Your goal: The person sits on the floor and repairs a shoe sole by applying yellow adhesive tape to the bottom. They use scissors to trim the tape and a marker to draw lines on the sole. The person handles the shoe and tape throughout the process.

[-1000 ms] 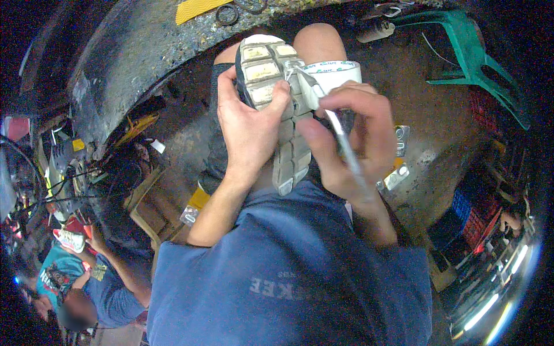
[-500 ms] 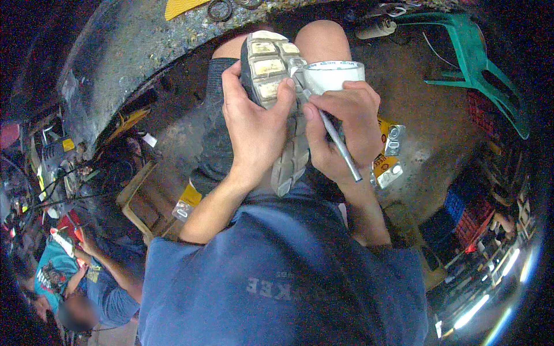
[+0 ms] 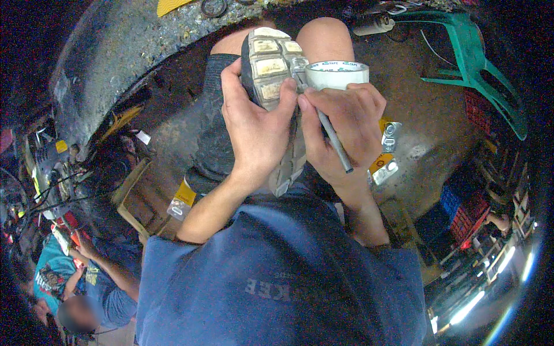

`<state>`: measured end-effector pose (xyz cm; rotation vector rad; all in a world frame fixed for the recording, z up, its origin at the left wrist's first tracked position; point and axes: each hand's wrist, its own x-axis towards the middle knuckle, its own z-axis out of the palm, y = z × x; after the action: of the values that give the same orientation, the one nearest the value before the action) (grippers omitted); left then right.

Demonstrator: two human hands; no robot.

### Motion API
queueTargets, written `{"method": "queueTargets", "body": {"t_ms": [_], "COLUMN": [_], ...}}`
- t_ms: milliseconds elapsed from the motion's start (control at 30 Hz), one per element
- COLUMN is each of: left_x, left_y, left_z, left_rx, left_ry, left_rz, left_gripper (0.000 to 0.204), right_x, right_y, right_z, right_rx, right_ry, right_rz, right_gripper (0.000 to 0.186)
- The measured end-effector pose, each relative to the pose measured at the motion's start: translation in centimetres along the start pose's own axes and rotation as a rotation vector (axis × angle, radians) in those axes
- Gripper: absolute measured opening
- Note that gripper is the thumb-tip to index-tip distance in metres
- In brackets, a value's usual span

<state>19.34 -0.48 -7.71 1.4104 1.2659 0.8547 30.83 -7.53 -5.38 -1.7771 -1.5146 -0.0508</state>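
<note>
A shoe (image 3: 269, 68) with a worn, blocky grey and cream sole is held sole-up over my lap. My left hand (image 3: 258, 124) is closed round it, with the thumb pressed on the sole. In my right hand (image 3: 346, 124) is a slim grey metal rod-like tool (image 3: 336, 141), pinched between thumb and fingers. Its working tip meets the sole's right edge by my left thumb and is hidden by the fingers. A white roll of tape (image 3: 337, 76) sits just beyond my right hand, close to the shoe; what supports it is hidden.
A dark, crusted worktop (image 3: 115, 69) curves across the far left. At the far right stands a green plastic chair (image 3: 470, 63). Red and blue crates (image 3: 461, 210) are at right. Another person (image 3: 109, 288) works at the lower left. Yellow-and-silver packages (image 3: 385, 164) lie below my right hand.
My right hand and the tool have shifted slightly, with the tool's tip going from visible to hidden behind my fingers. The left hand keeps its hold on the shoe.
</note>
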Motion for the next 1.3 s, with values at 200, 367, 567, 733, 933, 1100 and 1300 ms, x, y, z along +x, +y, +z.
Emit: {"method": "queueTargets", "body": {"t_ms": [200, 367, 567, 733, 933, 1100, 1300], "left_x": [0.00, 0.15, 0.11, 0.08, 0.25, 0.26, 0.35], "left_y": [0.13, -0.04, -0.33, -0.31, -0.13, 0.06, -0.45], "left_z": [0.15, 0.32, 0.41, 0.49, 0.45, 0.42, 0.72], "left_rx": [-0.013, -0.023, -0.047, -0.055, -0.078, -0.060, -0.093], "left_ry": [0.005, 0.016, 0.012, 0.010, 0.012, 0.010, 0.046], "left_rz": [-0.011, -0.011, -0.022, -0.029, -0.067, -0.075, -0.088], "left_gripper": [0.051, 0.052, 0.051, 0.050, 0.050, 0.049, 0.048], "right_x": [0.47, 0.84, 0.88, 0.83, 0.78, 0.52, 0.22], "right_y": [0.05, 0.08, 0.04, 0.12, 0.13, 0.38, 0.46], "right_z": [-0.25, -0.60, -0.62, -0.80, -0.85, -0.95, -0.73], "right_rx": [-0.008, 0.014, 0.025, 0.016, 0.036, 0.057, 0.039], "right_ry": [-0.036, -0.070, -0.050, -0.063, -0.076, -0.051, -0.020], "right_rz": [0.011, 0.022, 0.020, 0.010, 0.009, 0.025, 0.008], "right_gripper": [0.018, 0.017, 0.016, 0.016, 0.016, 0.016, 0.017]}}
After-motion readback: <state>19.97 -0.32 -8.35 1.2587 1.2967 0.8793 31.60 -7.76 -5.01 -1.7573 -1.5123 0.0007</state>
